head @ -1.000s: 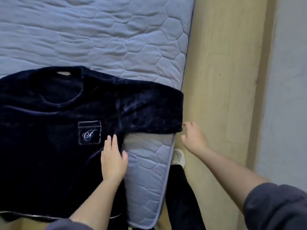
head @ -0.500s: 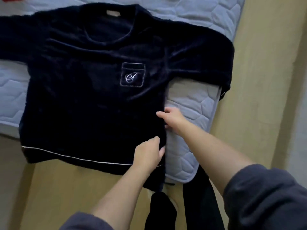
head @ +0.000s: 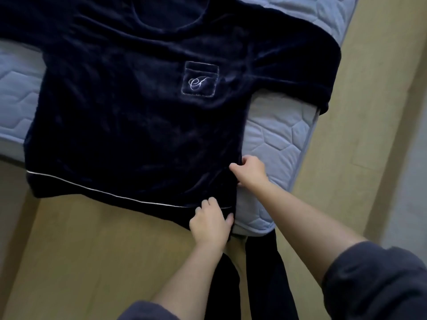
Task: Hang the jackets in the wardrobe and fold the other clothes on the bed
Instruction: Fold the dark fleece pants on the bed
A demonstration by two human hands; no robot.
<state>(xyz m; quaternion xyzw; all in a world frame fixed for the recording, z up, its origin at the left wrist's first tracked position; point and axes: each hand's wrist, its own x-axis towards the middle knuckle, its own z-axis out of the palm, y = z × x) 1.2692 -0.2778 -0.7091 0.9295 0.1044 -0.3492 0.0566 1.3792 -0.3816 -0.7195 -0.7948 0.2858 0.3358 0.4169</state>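
Both hands have moved to the edge of the navy top (head: 129, 107). Left hand (head: 210, 224) pinches its hem; right hand (head: 250, 170) grips higher.

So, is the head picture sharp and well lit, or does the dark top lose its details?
Head view: dim, even light, no hard shadows; the navy top is almost black, only a faint sheen marks its folds, yet the stitched pocket reads clearly. Head view: slightly soft; left hand and right hand are distinct; the mattress edge looks slightly bent.
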